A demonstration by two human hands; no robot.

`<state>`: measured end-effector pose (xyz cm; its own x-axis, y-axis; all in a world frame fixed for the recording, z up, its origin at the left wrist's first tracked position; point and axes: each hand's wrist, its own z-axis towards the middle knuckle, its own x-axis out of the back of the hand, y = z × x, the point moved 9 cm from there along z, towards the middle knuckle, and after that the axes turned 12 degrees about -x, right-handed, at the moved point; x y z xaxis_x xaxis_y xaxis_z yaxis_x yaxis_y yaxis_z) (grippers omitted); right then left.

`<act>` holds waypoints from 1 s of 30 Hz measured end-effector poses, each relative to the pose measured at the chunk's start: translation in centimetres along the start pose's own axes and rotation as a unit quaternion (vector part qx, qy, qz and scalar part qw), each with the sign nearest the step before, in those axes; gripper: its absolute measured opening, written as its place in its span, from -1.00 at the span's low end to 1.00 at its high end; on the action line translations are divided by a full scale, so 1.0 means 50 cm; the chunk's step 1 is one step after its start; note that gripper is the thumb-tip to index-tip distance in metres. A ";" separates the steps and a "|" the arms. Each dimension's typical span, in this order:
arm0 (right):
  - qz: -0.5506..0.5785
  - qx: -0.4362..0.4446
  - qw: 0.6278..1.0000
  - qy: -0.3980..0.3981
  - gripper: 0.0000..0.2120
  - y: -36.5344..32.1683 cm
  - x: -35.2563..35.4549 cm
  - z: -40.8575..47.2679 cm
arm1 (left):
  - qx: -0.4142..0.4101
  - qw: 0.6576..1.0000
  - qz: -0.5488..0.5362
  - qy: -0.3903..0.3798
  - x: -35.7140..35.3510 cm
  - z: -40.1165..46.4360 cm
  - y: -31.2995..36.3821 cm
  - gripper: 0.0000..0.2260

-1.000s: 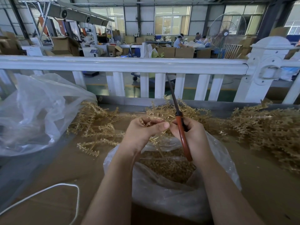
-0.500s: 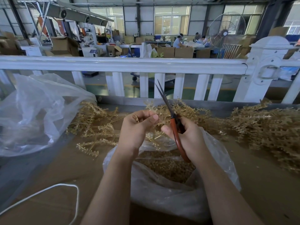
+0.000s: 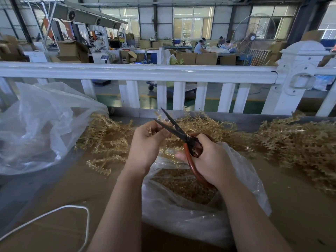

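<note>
The left hand (image 3: 145, 142) pinches a gold plastic strip (image 3: 150, 130) between thumb and curled fingers. The strip is thin and pale gold, with short prongs along it, and the hand hides most of it. It is held above the open mouth of the near clear bag (image 3: 181, 219), which holds small gold cut pieces (image 3: 181, 184).

The right hand (image 3: 212, 160) grips the scissors (image 3: 174, 129) by their red handles, with the fingers through the loop. The dark blades are spread and point far-left, the lower blade just beside the left fingertips.

More gold strips lie in a pile (image 3: 105, 139) at far left and another pile (image 3: 300, 148) at right, both on the brown table (image 3: 63, 188). A large clear bag (image 3: 41, 128) sits at left, a white cord (image 3: 72, 208) lies near left, and a white railing (image 3: 145, 71) runs along the far side.

One second ago the blades were closed and pointed straight away. Half a second ago they were slightly parted. Now they are wide apart and tilted towards the left hand, which has kept its place.
</note>
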<state>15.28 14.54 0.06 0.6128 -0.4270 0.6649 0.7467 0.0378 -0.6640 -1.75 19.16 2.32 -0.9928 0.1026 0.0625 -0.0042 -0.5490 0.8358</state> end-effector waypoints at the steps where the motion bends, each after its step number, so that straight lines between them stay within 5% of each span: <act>1: -0.009 0.004 1.000 0.006 -0.39 -0.002 0.002 0.000 | -0.001 1.000 0.005 -0.002 0.001 0.000 0.001 -0.86; 12: -0.047 0.023 0.996 0.069 -0.47 -0.010 0.025 -0.009 | -0.005 1.000 -0.004 -0.016 -0.001 -0.002 0.008 -0.82; 25: -0.011 0.029 0.998 0.058 -0.44 -0.002 0.020 -0.008 | -0.002 0.999 -0.023 -0.032 -0.005 -0.001 0.005 -0.85; 30: -0.001 0.017 0.999 0.050 -0.54 0.006 0.015 -0.007 | 0.003 0.999 -0.036 -0.035 -0.005 -0.003 0.003 -0.73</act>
<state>15.87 13.92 0.27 0.5835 -0.5159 0.6272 0.7573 0.0667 -0.6497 -1.51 18.94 2.37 -0.9791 0.1995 0.0394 -0.0746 -0.5327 0.8430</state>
